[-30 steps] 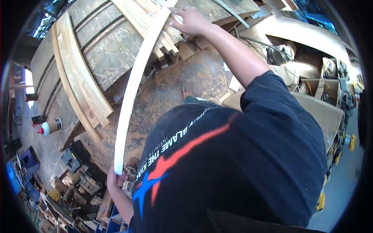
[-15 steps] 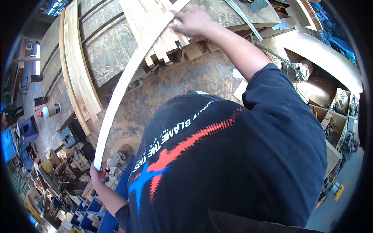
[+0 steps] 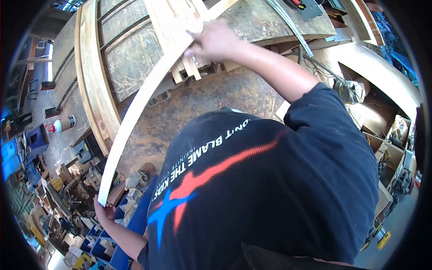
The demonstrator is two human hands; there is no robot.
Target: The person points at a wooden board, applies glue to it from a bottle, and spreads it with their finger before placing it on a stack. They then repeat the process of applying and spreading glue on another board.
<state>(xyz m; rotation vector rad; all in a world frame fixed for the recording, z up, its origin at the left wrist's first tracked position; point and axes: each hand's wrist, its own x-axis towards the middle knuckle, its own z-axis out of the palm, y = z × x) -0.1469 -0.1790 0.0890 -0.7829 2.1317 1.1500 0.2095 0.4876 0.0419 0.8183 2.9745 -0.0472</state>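
Note:
A long pale wooden strip point(image 3: 135, 110), bowed by the wide lens, runs diagonally from the lower left up over the workbench. My left hand point(image 3: 105, 210) grips its near end at the lower left, fingers curled around the edge. Further up, my right hand point(image 3: 216, 41) is closed over the strip's edge; it is slightly blurred, and some of its fingers are hidden. Below the right hand, several more light wooden strips point(image 3: 164, 27) lie on the workbench point(image 3: 130, 58), their ends jutting past its front edge.
Long boards point(image 3: 92, 67) lie at the bench's left. A white glue bottle point(image 3: 62, 124) with a red cap is beyond them. Metal rails point(image 3: 294, 29) lie at the upper right. Blue bins point(image 3: 105, 240) and tools crowd the lower left; wooden compartments point(image 3: 387, 139) stand at right.
Both hands and the strip have shifted down and to the left, toward my body. The right hand sits lower over the bench's front edge. The view has moved slightly.

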